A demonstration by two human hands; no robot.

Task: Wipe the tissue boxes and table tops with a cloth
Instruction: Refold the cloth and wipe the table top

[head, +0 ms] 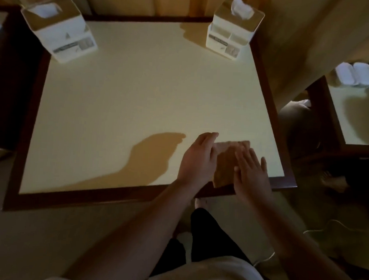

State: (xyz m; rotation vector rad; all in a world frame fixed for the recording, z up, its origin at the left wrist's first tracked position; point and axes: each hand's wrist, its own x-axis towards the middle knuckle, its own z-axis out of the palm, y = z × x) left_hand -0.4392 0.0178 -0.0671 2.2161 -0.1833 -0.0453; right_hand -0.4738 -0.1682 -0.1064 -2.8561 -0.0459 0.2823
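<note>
A folded tan cloth point(226, 160) lies on the cream table top point(138, 106) near its front right corner. My left hand point(197, 159) rests against the cloth's left edge with straight fingers. My right hand point(250, 174) lies flat on the cloth's right side, fingers spread. Two white tissue boxes stand at the back: one at the left corner point(61, 30), one at the right corner point(230, 34), each with tissue sticking out of the top.
The table has a dark wooden rim point(92, 201). A second table point(358, 113) with a white holder point(355, 77) stands to the right, with a dark seat point(296, 127) between. My legs and feet show below the table edge.
</note>
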